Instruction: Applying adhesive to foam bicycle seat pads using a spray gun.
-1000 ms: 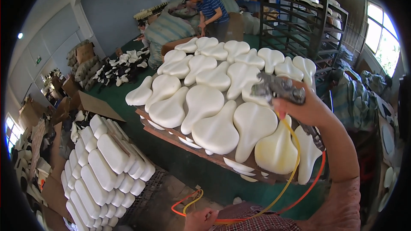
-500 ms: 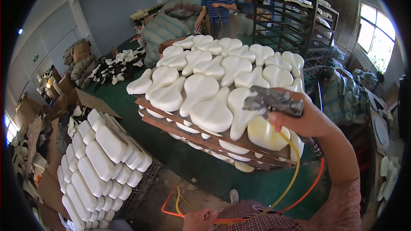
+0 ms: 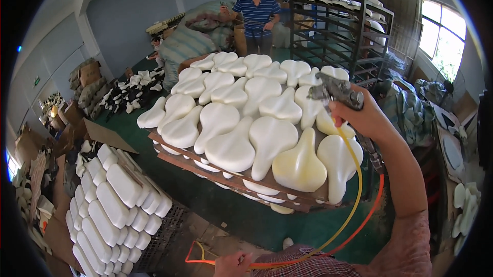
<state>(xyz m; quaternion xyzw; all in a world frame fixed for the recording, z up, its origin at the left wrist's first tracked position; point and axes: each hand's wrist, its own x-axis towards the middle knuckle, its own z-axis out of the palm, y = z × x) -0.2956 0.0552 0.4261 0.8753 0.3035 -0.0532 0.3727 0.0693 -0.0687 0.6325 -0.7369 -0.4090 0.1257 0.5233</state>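
My right hand (image 3: 359, 110) is wrapped round the grip of a metal spray gun (image 3: 334, 91), held above the right part of a board of white bicycle saddle pads (image 3: 228, 146). A yellow hose (image 3: 353, 187) and an orange hose (image 3: 371, 214) hang from the gun and loop down to my lap. At the lower edge my left hand (image 3: 233, 264) is closed round the two hoses. One saddle pad (image 3: 302, 161) at the near edge has a yellowish tint. The pads lie close together on a brown board (image 3: 241, 175), with more layers of boards and pads beneath it.
Left of me stands a stack of long white pads (image 3: 105, 223) beside an open cardboard box (image 3: 110, 137). Across the stack a co-worker (image 3: 255, 12) in a striped shirt holds something small. Behind are a dark rack (image 3: 341, 35) and large sacks (image 3: 187, 45); green floor (image 3: 205, 200) shows between.
My right hand and the spray gun have moved toward the farther pads, and the view has shifted. The co-worker has raised one hand.
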